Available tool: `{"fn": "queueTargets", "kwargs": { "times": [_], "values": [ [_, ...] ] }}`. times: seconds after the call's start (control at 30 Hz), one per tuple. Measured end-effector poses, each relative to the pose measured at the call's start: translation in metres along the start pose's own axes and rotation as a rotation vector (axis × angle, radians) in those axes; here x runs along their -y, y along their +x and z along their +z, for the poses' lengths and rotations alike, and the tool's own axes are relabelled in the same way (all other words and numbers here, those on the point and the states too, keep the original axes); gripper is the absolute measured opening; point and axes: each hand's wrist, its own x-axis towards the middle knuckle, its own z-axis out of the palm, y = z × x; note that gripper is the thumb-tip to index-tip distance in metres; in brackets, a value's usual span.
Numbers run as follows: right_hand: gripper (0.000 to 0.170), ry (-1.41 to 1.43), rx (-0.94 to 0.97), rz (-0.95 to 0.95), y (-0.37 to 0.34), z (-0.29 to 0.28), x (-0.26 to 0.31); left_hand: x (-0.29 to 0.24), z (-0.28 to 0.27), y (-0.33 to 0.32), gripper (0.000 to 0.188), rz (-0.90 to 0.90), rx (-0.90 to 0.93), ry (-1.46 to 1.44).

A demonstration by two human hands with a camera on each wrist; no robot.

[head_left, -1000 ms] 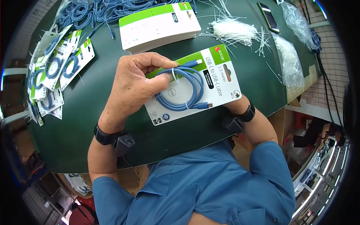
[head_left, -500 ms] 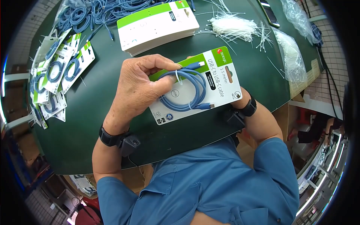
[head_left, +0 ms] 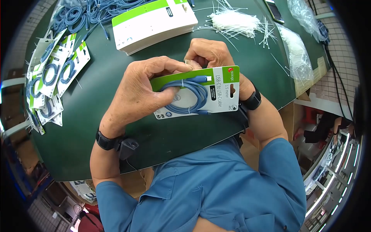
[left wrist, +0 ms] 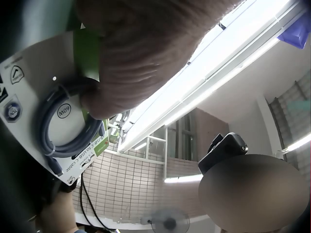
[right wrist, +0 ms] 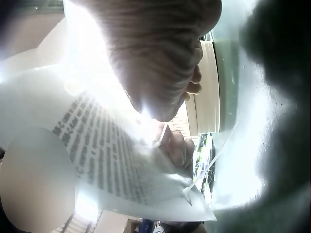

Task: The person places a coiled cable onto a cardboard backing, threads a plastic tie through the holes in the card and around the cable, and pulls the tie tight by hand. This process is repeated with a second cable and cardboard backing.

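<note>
My left hand [head_left: 139,87] grips a white and green card [head_left: 228,96] and the blue cable coil [head_left: 201,92] on its front, thumb inside the coil. White ties hold the coil to the card. In the left wrist view, the left hand [left wrist: 141,63] pinches the card [left wrist: 34,65] beside the coil [left wrist: 43,128]. My right hand [head_left: 214,54] is at the card's upper edge with curled fingers; whether they pinch anything is hidden. The right wrist view shows the printed back of the card [right wrist: 107,155], a white tie [right wrist: 188,191] on it, and the right hand [right wrist: 155,58] close by.
A stack of cards [head_left: 154,27] stands behind the hands. Carded cables [head_left: 50,75] lie at the left, loose blue cables [head_left: 73,17] at the back left. White ties [head_left: 235,24], a phone [head_left: 274,11] and a bag of ties [head_left: 295,52] lie at the right on the green table [head_left: 85,143].
My right hand has come up from behind the card to its upper edge, fingers curled. The card has turned and tilted, so its front looks narrower. My left hand keeps its grip.
</note>
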Motion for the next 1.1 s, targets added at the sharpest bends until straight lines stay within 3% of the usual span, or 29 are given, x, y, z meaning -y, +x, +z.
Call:
{"fn": "queueTargets", "kwargs": {
  "times": [0.13,0.27,0.67,0.83,0.93,0.97,1.07,1.1],
  "values": [
    [0.013,0.036,-0.042,0.114,-0.002,0.003,0.008,0.002,-0.005,0.002,0.039,0.174,0.039,0.269],
    [0.011,0.071,-0.048,0.121,-0.001,0.004,0.008,-0.006,0.004,-0.001,0.037,0.19,-0.01,0.469],
    [0.009,-0.006,-0.067,0.058,-0.001,0.009,0.01,-0.022,0.009,-0.008,0.025,-0.039,-0.023,0.244],
    [0.008,0.0,-0.075,0.087,-0.001,0.009,0.01,-0.016,0.011,-0.007,0.025,0.107,-0.037,0.387],
    [0.005,0.196,0.037,0.31,-0.001,0.003,0.005,-0.017,0.009,-0.007,0.029,0.12,-0.082,0.501],
    [0.005,0.189,0.036,0.299,-0.001,0.002,0.003,-0.016,0.009,-0.007,0.029,0.13,-0.088,0.507],
    [0.02,0.757,-0.186,0.251,-0.001,-0.001,-0.008,-0.007,0.008,-0.004,0.042,0.112,-0.313,0.259],
    [0.02,0.751,-0.183,0.233,-0.004,-0.005,-0.015,-0.006,0.008,-0.003,0.042,0.127,-0.32,0.267]
  ]
}}
